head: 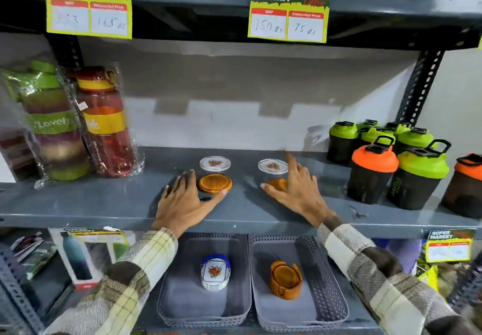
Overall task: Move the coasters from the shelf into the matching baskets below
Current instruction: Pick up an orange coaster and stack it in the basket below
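On the grey shelf (104,204) lie two white floral coasters (215,163) (272,165) and two orange coasters (215,183) (277,184). My left hand (184,201) rests with fingers spread, its thumb and fingers touching the left orange coaster. My right hand (300,188) is spread over the right orange coaster, partly covering it, fingertips beside the right white coaster. Below, the left basket (167,306) holds a blue-and-white coaster holder (215,272); the right basket (336,298) holds an orange coaster holder (285,278).
Wrapped water bottles (78,123) stand at the shelf's left. Shaker bottles with green and orange lids (391,162) crowd the right. Price tags (289,11) hang from the shelf above. Boxed goods (86,256) sit left of the baskets.
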### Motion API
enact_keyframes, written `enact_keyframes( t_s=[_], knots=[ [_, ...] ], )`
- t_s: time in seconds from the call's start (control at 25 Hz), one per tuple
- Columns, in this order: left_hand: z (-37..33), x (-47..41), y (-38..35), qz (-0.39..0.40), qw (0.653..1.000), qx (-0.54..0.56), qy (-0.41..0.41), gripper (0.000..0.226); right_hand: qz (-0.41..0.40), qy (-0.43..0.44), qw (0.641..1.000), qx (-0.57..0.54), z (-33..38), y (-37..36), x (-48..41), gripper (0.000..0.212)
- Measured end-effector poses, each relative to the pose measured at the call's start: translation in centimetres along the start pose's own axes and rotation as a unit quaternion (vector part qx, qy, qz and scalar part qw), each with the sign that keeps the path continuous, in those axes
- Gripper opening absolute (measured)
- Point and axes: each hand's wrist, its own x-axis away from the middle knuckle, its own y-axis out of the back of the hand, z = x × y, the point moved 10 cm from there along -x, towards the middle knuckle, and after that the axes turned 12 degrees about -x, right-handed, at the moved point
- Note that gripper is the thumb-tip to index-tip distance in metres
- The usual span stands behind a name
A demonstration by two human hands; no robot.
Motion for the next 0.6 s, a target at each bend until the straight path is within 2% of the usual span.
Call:
enact_keyframes(
  t_s=[0.08,0.2,0.32,0.6],
  knots=[
    [0.2,-0.5,-0.4,0.011,0.999,-0.036,0.002,0.132,0.032,-0.042,0.999,0.012,-1.5,-1.1,-0.4,0.113],
    [0.4,-1.2,-0.9,0.025,0.997,-0.068,0.000,0.139,0.050,-0.070,0.996,-0.017,-3.3,-1.9,-0.6,0.105],
    [0.4,-1.3,-1.1,0.025,0.997,-0.076,0.003,0.142,0.029,-0.046,0.997,-0.053,-2.9,-1.5,-0.5,0.098],
    [0.7,-0.9,-1.2,0.039,0.997,-0.061,0.005,0.145,-0.065,0.045,0.985,-0.151,1.0,2.2,2.5,0.106]
  ],
)
